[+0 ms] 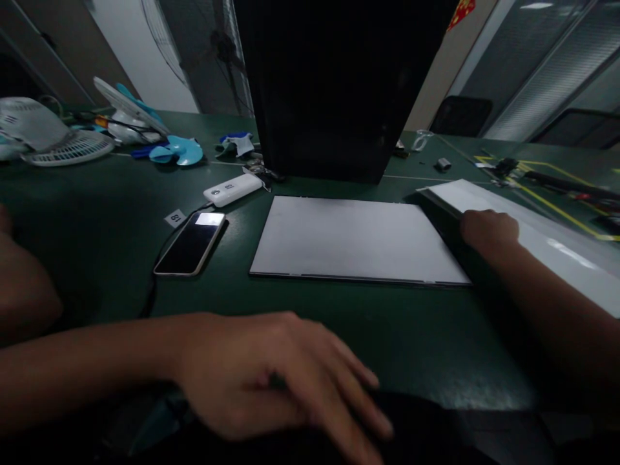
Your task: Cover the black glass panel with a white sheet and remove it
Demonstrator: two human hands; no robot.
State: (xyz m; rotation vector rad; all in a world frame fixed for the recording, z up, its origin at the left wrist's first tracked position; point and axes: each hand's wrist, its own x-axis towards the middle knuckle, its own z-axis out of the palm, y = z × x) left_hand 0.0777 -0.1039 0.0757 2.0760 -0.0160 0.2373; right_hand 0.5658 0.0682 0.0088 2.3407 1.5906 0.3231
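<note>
It is dim all over. A bright spot shines on the flat black glass phone point(191, 243). The left hand point(276, 381) looks blurry, and the edges bend.

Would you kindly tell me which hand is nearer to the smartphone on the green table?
Left. The left hand lies at the near edge, below and right of the smartphone; the right hand rests on a white panel, beyond the grey sheet.

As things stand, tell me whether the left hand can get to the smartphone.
Probably yes. The left hand is open at the near edge of the green table; the smartphone lies just beyond it, leftward, with only bare tabletop between.
</note>
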